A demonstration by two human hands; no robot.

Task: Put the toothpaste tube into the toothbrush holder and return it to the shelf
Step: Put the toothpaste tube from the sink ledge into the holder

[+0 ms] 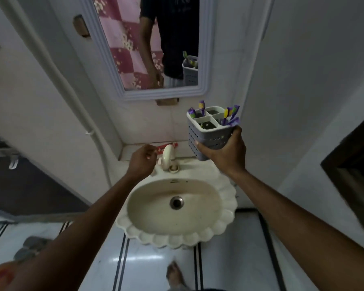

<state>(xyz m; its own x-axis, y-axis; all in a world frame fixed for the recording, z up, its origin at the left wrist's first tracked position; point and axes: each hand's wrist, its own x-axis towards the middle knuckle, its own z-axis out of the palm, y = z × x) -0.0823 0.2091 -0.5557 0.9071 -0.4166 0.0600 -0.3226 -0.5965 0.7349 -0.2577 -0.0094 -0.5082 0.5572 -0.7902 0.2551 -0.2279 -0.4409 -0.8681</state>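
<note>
Right hand (222, 148): gripped toothbrush holder (209, 131) upright at two o'clock, keeping its compartments open upward.
Left hand (142, 159): fingers curled, empty, near toothpaste tube (165, 147) at twelve o'clock.

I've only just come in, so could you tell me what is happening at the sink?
A person's right hand holds up a grey toothbrush holder with several toothbrushes in it. The left hand reaches toward the red toothpaste tube lying on the ledge behind the tap. The tube is not yet in the holder.
</note>
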